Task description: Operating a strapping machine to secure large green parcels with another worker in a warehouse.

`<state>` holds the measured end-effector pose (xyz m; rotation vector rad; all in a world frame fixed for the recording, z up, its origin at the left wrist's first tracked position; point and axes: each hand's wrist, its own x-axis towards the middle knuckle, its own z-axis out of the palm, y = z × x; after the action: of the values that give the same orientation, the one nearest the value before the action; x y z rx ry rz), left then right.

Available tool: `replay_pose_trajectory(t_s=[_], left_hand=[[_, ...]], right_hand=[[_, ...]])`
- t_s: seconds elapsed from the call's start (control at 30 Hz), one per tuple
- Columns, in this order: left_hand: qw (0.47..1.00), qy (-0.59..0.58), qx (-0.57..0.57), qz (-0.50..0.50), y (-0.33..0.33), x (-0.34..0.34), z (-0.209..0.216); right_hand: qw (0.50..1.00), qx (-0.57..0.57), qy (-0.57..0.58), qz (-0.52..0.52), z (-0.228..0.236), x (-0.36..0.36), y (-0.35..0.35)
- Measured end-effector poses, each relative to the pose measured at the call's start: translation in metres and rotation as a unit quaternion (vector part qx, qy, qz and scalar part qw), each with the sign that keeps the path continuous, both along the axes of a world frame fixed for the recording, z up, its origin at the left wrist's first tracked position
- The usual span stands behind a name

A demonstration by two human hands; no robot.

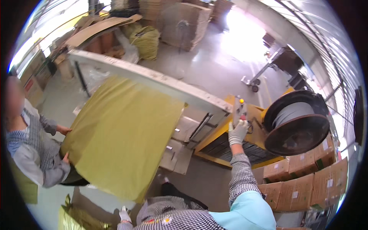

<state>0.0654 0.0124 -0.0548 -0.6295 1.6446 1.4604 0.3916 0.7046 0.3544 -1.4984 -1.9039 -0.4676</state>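
Observation:
My right hand [238, 132], in a striped white glove, reaches out to the control panel [239, 109] of a yellow-framed machine. Its fingers are spread at a red button [243, 117], and a yellow button [241, 101] sits farther up the panel. Low in the picture is my left hand [124, 214], also gloved, close to the near corner of a large yellow woven sheet [126, 134]. Its fingers are too small to make out. The sheet runs under the machine's pale crossbeam [153, 78]. At the left, a co-worker's two hands [64, 129] hold its edge.
A large black reel [297, 134] of grey strap is mounted at the right. Stacked cardboard boxes [295, 191] stand below it. A crumpled yellow sack [82, 218] lies at lower left. Behind the beam are cardboard stacks [184, 25], a stuffed yellow bag [145, 42] and a wheeled trolley [255, 82].

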Motion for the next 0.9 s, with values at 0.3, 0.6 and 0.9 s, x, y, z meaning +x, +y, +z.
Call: replay_pose_trajectory(t_s=[0.3, 0.6, 0.9], left_hand=[[0.987, 0.013, -0.044, 0.156, -0.052, 0.012, 0.099], [0.998, 0.056, 0.033, -0.007, -0.151, 0.057, 0.027], [0.898, 0.303, 0.268, -0.172, -0.146, 0.038, -0.004]], right_hand=[[0.997, -0.048, -0.054, -0.024, 0.016, 0.003, -0.021], [0.984, -0.140, -0.092, -0.061, 0.027, 0.006, -0.025], [0.986, -0.128, -0.077, -0.067, 0.007, -0.025, -0.021]])
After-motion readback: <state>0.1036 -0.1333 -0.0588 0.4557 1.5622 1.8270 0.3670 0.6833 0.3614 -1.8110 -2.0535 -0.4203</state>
